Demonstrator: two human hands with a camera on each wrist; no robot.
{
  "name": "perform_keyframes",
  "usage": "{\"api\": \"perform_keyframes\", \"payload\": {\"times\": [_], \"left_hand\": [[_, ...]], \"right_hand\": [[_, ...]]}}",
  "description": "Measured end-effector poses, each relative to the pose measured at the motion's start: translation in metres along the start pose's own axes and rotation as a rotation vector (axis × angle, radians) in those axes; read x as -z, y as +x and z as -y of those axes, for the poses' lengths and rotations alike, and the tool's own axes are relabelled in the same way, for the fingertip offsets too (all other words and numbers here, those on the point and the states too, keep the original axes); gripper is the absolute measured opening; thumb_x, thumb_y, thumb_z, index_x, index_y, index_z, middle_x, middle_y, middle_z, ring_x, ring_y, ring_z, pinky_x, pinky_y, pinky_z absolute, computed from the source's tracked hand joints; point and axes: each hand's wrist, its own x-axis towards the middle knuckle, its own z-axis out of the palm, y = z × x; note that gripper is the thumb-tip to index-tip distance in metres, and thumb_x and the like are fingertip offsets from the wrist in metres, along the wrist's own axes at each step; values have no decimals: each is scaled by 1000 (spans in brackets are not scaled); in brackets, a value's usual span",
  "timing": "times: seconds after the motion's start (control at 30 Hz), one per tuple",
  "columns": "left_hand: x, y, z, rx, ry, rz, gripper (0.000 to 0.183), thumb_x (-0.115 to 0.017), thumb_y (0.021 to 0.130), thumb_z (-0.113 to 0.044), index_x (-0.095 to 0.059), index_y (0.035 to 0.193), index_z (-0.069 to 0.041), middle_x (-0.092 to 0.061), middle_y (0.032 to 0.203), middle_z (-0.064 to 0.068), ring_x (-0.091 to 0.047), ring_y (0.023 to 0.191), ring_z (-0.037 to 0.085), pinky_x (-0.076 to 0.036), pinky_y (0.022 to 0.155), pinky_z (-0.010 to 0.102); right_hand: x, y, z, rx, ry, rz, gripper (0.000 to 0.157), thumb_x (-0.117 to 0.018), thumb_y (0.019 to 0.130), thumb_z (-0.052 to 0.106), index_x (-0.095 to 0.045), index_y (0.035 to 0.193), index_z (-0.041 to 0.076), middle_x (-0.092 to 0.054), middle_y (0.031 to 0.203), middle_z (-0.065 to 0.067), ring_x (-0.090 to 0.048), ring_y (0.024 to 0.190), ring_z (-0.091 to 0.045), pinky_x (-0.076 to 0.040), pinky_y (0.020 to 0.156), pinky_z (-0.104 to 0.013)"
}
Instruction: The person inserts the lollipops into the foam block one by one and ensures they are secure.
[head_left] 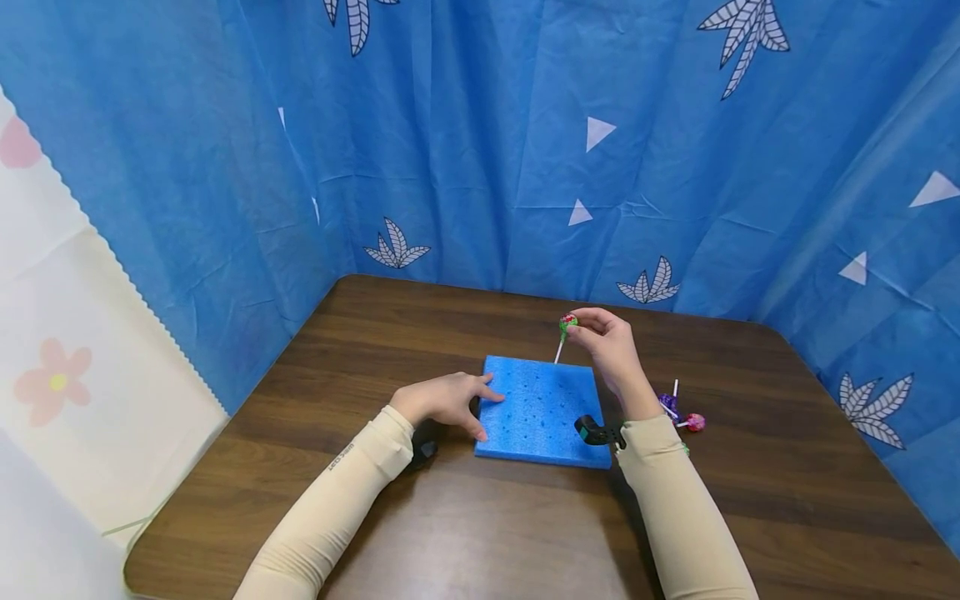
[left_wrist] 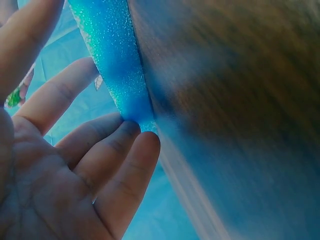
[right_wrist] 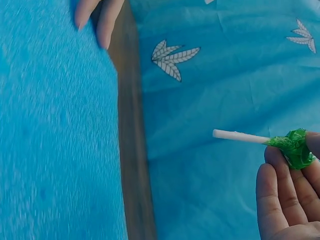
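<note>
A blue foam board with many small holes in its top lies flat on the table. My left hand rests at its left side, fingers spread and touching the edge. In the left wrist view, several fingertips meet the board's side. Over the far right part of the board, my right hand pinches a lollipop by its wrapped head. The right wrist view shows its green wrapper between thumb and fingers, the bare white stick pointing away from the hand.
Right of the board, partly behind my right forearm, lie several more lollipops, with a purple wrapper and a pink one among them. The brown wooden table is bordered at the back by a blue curtain.
</note>
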Motion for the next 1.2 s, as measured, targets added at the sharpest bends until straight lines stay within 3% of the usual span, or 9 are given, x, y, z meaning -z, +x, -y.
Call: {"api": "perform_keyframes", "payload": {"times": [0.5, 0.7, 0.97, 1.2], "left_hand": [[0, 1, 3, -12, 29, 14, 69, -80, 84, -41, -54, 145, -23, -27, 165, 13, -30, 151, 34, -34, 120, 47], [0, 3, 2, -25, 35, 8, 69, -81, 83, -38, -55, 145, -21, -29, 164, 16, -32, 150, 35, -34, 120, 46], [0, 2, 2, -14, 15, 15, 69, -81, 83, -39, -55, 145, -23, -29, 164, 13, -32, 150, 33, -33, 121, 46], [0, 3, 2, -12, 1, 21, 69, -81, 83, -39, -55, 145, -24, -27, 165, 12, -30, 151, 32, -34, 120, 45]], "right_hand": [[-40, 5, -1, -5, 22, 10, 31, -67, 92, -3, -60, 121, -11, -70, 99, 9, -69, 95, -5, -58, 85, -21], [-47, 6, -5, -11, 40, 6, 31, -68, 92, -2, -61, 122, -11, -71, 98, 11, -69, 96, -5, -58, 86, -21], [-53, 5, -13, -26, 17, -14, 29, -68, 93, -1, -64, 121, -8, -75, 108, -5, -70, 93, -3, -58, 85, -22], [-56, 3, -17, -47, 1, -15, 29, -68, 93, 0, -65, 121, -6, -72, 118, -19, -71, 93, -4, -59, 91, -31]]}}
